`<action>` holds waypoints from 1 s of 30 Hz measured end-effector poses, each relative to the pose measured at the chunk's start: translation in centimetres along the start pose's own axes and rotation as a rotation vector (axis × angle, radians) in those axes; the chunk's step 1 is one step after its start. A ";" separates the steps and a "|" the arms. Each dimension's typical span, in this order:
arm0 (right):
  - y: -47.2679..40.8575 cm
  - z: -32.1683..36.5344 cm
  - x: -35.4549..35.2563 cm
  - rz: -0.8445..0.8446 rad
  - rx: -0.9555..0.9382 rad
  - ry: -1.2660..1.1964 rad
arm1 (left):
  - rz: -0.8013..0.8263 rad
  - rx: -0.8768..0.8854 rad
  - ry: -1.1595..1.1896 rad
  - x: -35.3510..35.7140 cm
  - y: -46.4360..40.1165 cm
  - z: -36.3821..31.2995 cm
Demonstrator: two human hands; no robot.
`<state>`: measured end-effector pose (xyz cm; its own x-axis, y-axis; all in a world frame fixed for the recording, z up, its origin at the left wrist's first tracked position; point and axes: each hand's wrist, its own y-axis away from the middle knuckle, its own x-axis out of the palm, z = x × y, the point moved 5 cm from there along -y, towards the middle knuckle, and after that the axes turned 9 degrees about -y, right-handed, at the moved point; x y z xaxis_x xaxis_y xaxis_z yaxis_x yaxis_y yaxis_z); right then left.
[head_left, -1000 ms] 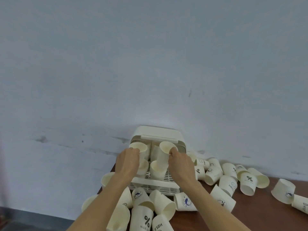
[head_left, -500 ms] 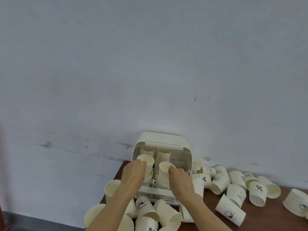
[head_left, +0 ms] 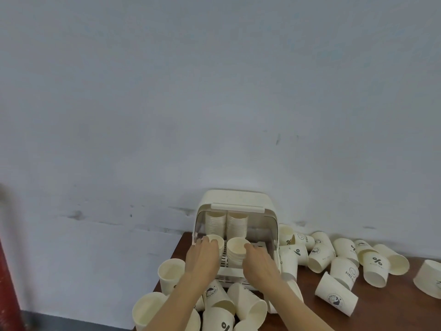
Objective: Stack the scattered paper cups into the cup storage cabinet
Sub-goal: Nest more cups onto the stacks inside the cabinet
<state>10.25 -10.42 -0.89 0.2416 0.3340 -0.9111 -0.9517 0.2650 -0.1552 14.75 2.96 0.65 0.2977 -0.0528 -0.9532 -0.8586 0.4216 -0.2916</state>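
A cream cup storage cabinet point(head_left: 238, 199) stands open at the table's back edge, with two tall cup stacks point(head_left: 225, 223) at its rear. On its slatted tray sit two shorter front stacks. My left hand point(head_left: 202, 256) grips the left front stack point(head_left: 217, 240) from the side. The right front stack point(head_left: 235, 249) is held by my right hand point(head_left: 259, 262), thumb against its rim. Scattered cream paper cups lie around the cabinet: several in front point(head_left: 248, 304) and several to the right point(head_left: 346, 254).
The brown wooden table point(head_left: 393, 306) ends just left of the cabinet, where upright cups point(head_left: 170, 275) stand near the edge. A pale wall point(head_left: 214, 103) rises right behind the cabinet. A red vertical object point(head_left: 7, 283) shows at the far left.
Both hands have lowered their cups onto the front stacks in the cabinet tray. The camera has tilted, so the cabinet's rear stacks now show.
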 end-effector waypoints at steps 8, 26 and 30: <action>4.5 -0.3 -4.2 -0.175 -0.027 -0.141 | -0.141 0.130 0.074 -6.3 4.1 -2.5; 18.6 -10.0 -14.8 -0.465 0.084 -0.262 | -0.263 0.301 0.520 -11.8 10.2 -17.1; 21.6 -13.7 -16.5 -0.485 0.105 -0.229 | -0.273 0.292 0.577 -11.4 10.7 -20.8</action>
<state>-16.88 -22.63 5.50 0.6940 0.3362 -0.6367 -0.6998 0.5227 -0.4868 -6.53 -10.73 6.69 0.1487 -0.6295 -0.7627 -0.6135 0.5462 -0.5704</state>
